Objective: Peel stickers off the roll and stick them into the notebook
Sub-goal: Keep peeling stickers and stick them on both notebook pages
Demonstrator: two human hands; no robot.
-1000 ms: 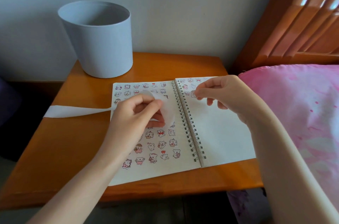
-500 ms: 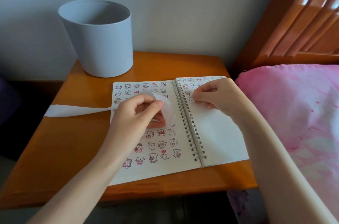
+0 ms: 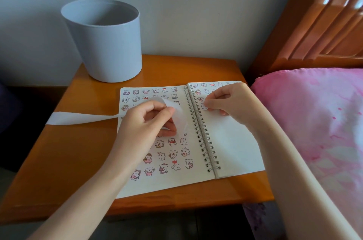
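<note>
Glossy wooden table [image 3: 59,161], matt paper notebook [image 3: 231,153].

A wooden table [image 3: 78,161] stands against the wall. A grey bin [image 3: 106,43] sits upright at its back left. An open spiral notebook [image 3: 231,151] lies flat across the right half, slightly turned, its lower corner near the front edge. A white strip [image 3: 78,118] runs from the table's left edge onto the notebook's left page.

Orange wooden tabletop [image 3: 64,161] stands against a plain pale wall [image 3: 196,13]. A grey bin [image 3: 110,49] sits at its back left. Right of the tabletop: slatted wooden headboard [image 3: 314,23], sunlit, and pink bedding [image 3: 314,121].
</note>
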